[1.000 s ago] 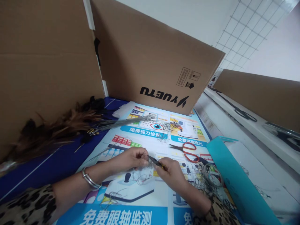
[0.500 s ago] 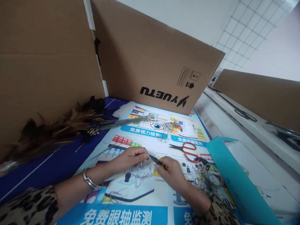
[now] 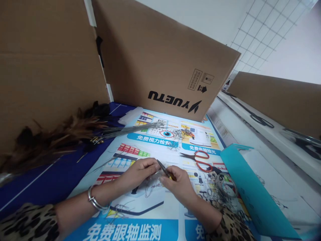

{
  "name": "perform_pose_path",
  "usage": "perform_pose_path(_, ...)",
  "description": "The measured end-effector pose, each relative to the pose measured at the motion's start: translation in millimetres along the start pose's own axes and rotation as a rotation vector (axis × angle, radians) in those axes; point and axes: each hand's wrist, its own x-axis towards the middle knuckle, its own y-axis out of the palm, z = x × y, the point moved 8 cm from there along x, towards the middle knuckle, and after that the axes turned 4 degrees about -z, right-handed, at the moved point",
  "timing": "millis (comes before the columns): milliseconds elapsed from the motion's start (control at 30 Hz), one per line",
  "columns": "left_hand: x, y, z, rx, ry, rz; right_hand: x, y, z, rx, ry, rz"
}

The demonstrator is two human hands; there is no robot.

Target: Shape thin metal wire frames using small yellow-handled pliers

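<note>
My right hand (image 3: 178,183) is closed round pliers (image 3: 163,168) with dark slim jaws and a bit of yellow on the handle. The jaw tips point up and left, right at the fingertips of my left hand (image 3: 145,170). Those left fingers are pinched on thin wire, though most of it is hidden or too fine to follow. Below both hands lie loose loops of thin wire (image 3: 150,189) on the printed poster. Scissors (image 3: 200,160) with red handles rest beyond my right hand.
A bundle of straight wires (image 3: 132,130) and brown feathers (image 3: 62,134) lie to the left. Coiled wire (image 3: 227,185) and small metal pieces are piled at right, beside a teal box (image 3: 250,187). A cardboard panel (image 3: 155,60) stands behind; small wire pieces (image 3: 179,134) lie before it.
The pliers have turned more steeply upward, and their tips have come up to my left fingertips. My right hand has shifted slightly left. The whole view has moved a little.
</note>
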Motion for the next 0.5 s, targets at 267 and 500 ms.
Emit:
perform_pose_path(267, -0.5, -2.1, 2.6, -0.124, -0.011, -0.137, -0.8, 1.3, 0.5, 0.032, 0.014, -0.053)
perform_pose_path(500, -3.5, 3.7, 3.2, -0.218, -0.017, -0.173, 0.2, 3.0, -2.1, 0.089, 0.006, -0.056)
